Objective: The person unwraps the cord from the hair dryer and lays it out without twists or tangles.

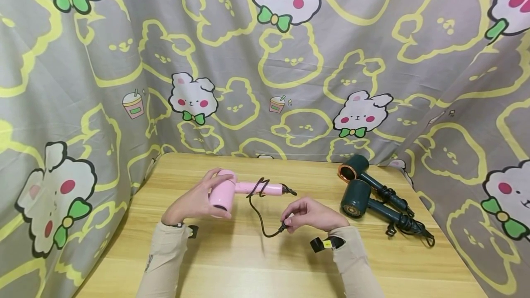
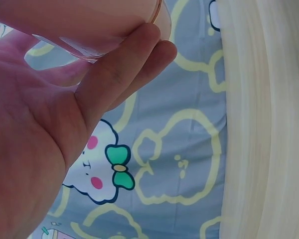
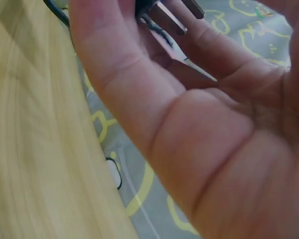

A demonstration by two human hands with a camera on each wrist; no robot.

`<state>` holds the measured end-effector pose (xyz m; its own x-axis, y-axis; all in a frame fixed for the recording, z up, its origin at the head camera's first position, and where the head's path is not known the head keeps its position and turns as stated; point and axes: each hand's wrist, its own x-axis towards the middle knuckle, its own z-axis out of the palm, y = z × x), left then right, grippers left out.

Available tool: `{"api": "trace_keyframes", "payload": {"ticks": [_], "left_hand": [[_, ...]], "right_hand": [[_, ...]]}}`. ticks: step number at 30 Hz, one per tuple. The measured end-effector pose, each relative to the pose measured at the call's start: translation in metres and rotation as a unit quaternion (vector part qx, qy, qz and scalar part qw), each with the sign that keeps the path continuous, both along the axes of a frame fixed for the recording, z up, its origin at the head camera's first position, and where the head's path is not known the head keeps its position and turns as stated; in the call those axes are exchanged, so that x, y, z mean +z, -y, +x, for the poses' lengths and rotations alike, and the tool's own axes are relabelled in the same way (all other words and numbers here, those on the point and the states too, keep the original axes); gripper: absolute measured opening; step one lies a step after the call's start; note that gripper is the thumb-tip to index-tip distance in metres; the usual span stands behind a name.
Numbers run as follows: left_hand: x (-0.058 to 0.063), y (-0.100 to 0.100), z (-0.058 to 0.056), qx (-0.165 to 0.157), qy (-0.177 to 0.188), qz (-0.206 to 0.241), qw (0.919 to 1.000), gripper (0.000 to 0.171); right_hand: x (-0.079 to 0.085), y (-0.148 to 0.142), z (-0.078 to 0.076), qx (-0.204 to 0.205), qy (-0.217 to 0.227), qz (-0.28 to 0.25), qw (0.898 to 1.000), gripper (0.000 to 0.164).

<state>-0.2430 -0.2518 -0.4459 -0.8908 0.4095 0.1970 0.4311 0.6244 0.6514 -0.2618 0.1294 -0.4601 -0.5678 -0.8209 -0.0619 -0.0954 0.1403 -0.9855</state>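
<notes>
Left hand spread wide, fingers and thumb round the head of the pink dryer, left of centre at the wooden table, handle pointing right, cord looped on it; right hand nearly closed, pinching the plug; two dark green dryers further right

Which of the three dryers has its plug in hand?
The pink dryer: the left hand holds its head, the right hand pinches its plug. The rear green dryer and front green dryer lie right, touched by neither hand.
</notes>
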Motion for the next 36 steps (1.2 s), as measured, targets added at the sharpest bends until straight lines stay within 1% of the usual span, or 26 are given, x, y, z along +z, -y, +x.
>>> {"api": "trace_keyframes", "payload": {"ticks": [3, 7, 11, 15, 20, 24, 28, 34, 36], "left_hand": [[0.0, 0.001, 0.0, 0.004, -0.002, 0.001, 1.0, 0.105], [0.002, 0.001, 0.002, 0.008, -0.003, 0.005, 1.0, 0.103], [0.002, 0.001, 0.002, 0.005, -0.003, 0.007, 1.0, 0.102], [0.001, 0.001, 0.001, 0.0, 0.0, 0.008, 1.0, 0.103], [0.001, 0.001, 0.001, -0.001, -0.001, 0.008, 1.0, 0.103], [0.002, 0.0, 0.001, -0.002, -0.004, 0.009, 1.0, 0.102], [0.002, -0.001, 0.001, -0.005, -0.005, 0.007, 1.0, 0.102], [0.003, -0.003, 0.002, -0.006, 0.001, 0.007, 1.0, 0.101], [0.004, -0.003, 0.003, -0.006, 0.003, 0.008, 0.9999, 0.101]], "right_hand": [[-0.005, 0.0, -0.004, 0.0, 0.007, -0.005, 1.0, 0.03], [-0.012, -0.001, -0.008, -0.018, 0.014, 0.003, 1.0, 0.03], [-0.018, -0.003, -0.011, -0.041, 0.042, 0.016, 0.998, 0.035], [-0.023, -0.005, -0.013, -0.049, 0.067, 0.014, 0.996, 0.037], [-0.028, -0.007, -0.017, -0.055, 0.071, 0.008, 0.996, 0.034], [-0.031, -0.008, -0.019, -0.069, 0.079, 0.001, 0.994, 0.031], [-0.036, -0.009, -0.021, -0.094, 0.088, -0.003, 0.992, 0.037], [-0.039, -0.01, -0.024, -0.14, 0.098, 0.017, 0.985, 0.047], [-0.04, -0.011, -0.024, -0.158, 0.099, 0.021, 0.982, 0.048]]}}
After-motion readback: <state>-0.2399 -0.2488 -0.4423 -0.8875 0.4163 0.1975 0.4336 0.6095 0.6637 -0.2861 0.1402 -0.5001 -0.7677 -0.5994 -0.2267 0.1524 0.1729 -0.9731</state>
